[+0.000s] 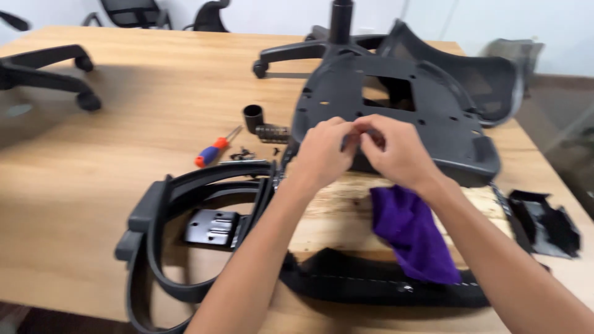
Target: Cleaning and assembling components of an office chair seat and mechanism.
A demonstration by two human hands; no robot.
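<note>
Presently catalogued, one wooden table (93,154) bearing office-chair parts.

Hands: two. Left hand (322,151) and right hand (396,148) meet at the near edge of the black plastic chair seat pan (396,105), which lies underside up at mid-table. Fingers of both are drawn narrow, tips pinched together over something small between them; what it is cannot be told, being blurred and covered.

Count of other items:
- Purple cloth (414,235), one, lying under the right wrist.
- Black curved armrest frame (167,241), one, at the near left, touching a black metal mounting plate (213,227), one.
- Screwdriver with orange and blue handle (213,150), one, left of the hands.
- Black cylindrical sleeve (252,117), one, upright; coiled spring (272,133), one, beside it.
- Small dark screws (244,153), a loose cluster, number unclear.
- Wheeled chair base with column (334,37), one, behind the pan.
- Black plastic cover piece (544,222), one, far right.

Risk, as judged: a small part pinched this finely could slip and drop among the loose screws or under the cloth, given the clutter close below the hands.
</note>
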